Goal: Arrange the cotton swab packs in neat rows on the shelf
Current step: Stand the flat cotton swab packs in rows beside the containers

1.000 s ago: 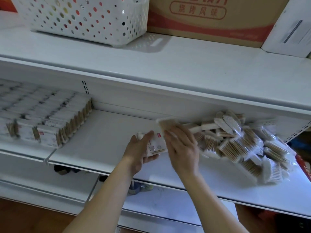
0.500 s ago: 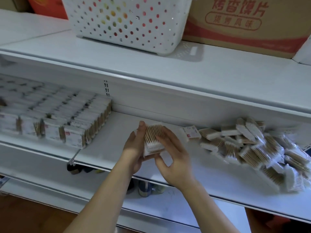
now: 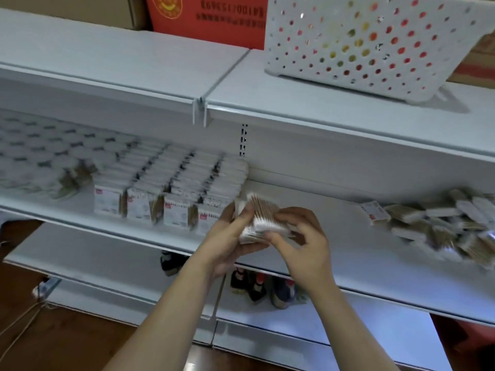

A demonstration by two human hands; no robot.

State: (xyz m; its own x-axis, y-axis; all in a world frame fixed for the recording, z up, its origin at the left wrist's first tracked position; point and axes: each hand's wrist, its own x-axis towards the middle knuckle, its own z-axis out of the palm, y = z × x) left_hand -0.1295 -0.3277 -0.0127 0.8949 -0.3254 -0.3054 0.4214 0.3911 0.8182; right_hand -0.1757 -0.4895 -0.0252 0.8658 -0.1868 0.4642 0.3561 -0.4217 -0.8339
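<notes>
Nearest the camera, two bare forearms reach up from the bottom edge. The left hand (image 3: pixel 233 236) and the right hand (image 3: pixel 302 242) meet over the front of the white metal middle shelf (image 3: pixel 348 263), and between them they grip a small stack of clear-wrapped cotton swab packs with wooden sticks and white tips (image 3: pixel 261 218). The left fingers curl round its left side, and the right thumb and fingertips pinch its right side.

Just left of the held stack, on the same shelf level, stand neat rows of upright swab packs with white labels (image 3: pixel 174 188), running back toward the shelf wall. Well to the right lies a loose heap of swab packs (image 3: pixel 439 226), tumbled at mixed angles.

Below the middle shelf, dark small items (image 3: pixel 257 285), too blurred to name, sit on a lower shelf.

Farther up, on the top shelf (image 3: pixel 321 108), a white perforated plastic basket (image 3: pixel 361 41) stands beside a red cardboard box (image 3: pixel 209 20).
</notes>
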